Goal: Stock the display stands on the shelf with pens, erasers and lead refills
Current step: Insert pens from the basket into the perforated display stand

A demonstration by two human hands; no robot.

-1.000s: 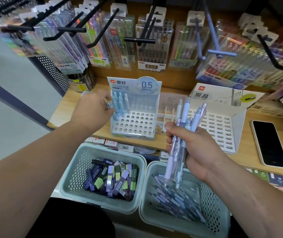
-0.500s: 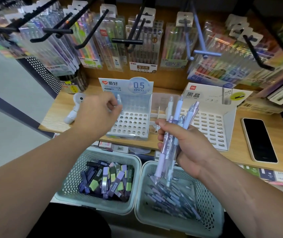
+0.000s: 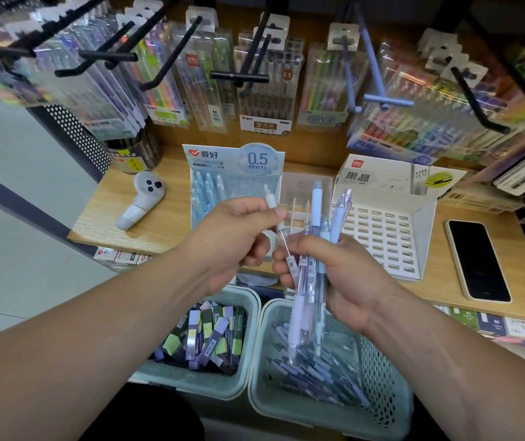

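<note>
Your left hand (image 3: 238, 237) pinches one white-capped pen (image 3: 271, 203) beside the bundle of pens (image 3: 316, 202) gripped in your right hand's (image 3: 337, 272) curled fingers, while the blue 0.5 mm stand (image 3: 213, 154) holds only a few and the white HB 0.5 stand (image 3: 379, 240) shows empty slots, so most stocking looks left.

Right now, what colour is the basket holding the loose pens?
The basket is pale mint green, clearest in the head view.
</note>
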